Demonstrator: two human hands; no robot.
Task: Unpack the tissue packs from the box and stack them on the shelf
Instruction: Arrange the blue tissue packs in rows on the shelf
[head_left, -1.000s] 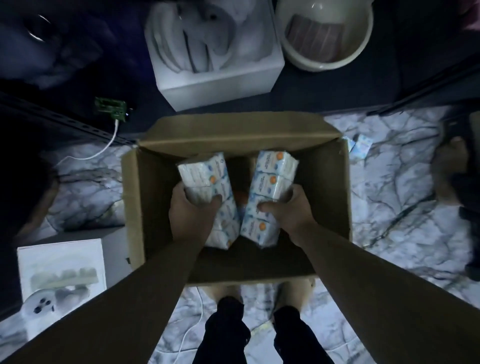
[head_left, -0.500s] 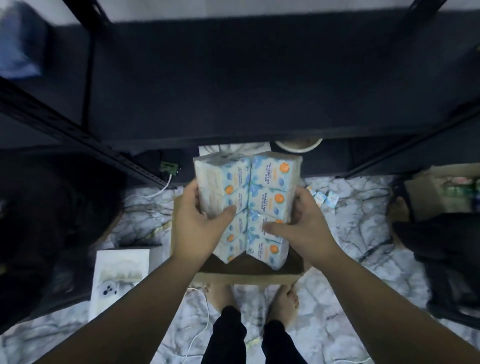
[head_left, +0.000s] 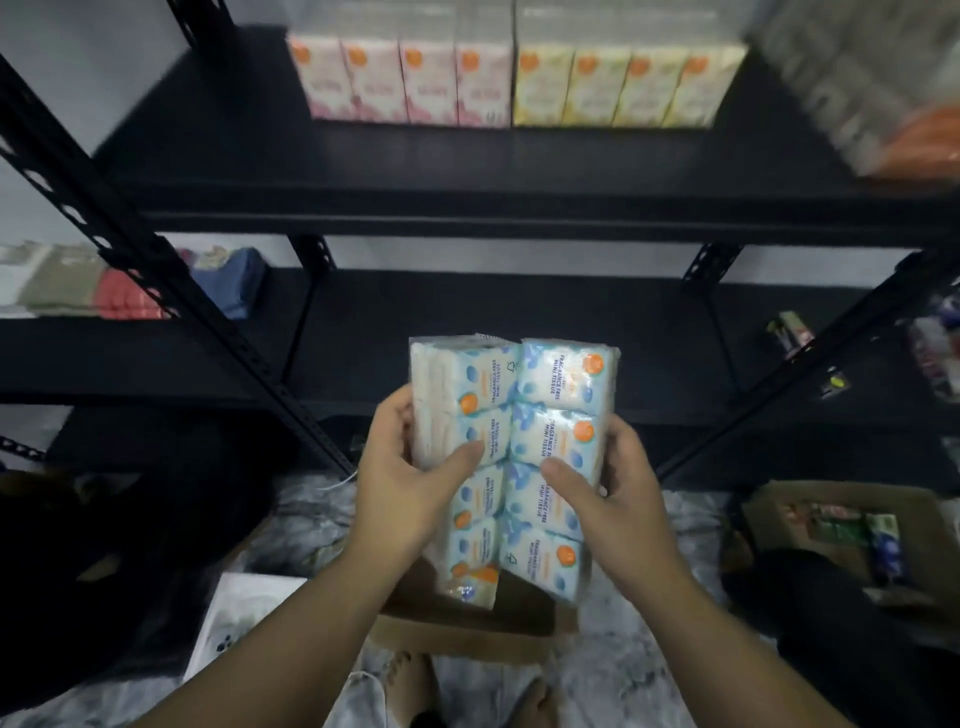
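Two blue-and-white tissue packs are held side by side in front of the black shelf (head_left: 519, 208). My left hand (head_left: 400, 493) grips the left tissue pack (head_left: 457, 395), thumb across its front. My right hand (head_left: 608, 499) grips the right tissue pack (head_left: 556, 415) the same way. Both packs are lifted above the cardboard box (head_left: 467, 629), which lies on the floor below and is mostly hidden by my arms. On the upper shelf stand pink tissue packs (head_left: 400, 78) and yellow tissue packs (head_left: 618, 83) in a row.
A slanted black shelf post (head_left: 156, 260) runs at the left, another post (head_left: 810, 374) at the right. Folded cloths (head_left: 124, 291) lie on the left shelf. A second open carton (head_left: 831, 525) with goods sits at the right on the marble floor. My bare feet (head_left: 410, 680) show below.
Both hands lifted the two packs out of the box and up to shelf height. My view tilted up from the floor, revealing the upper shelf with pink and yellow packs.
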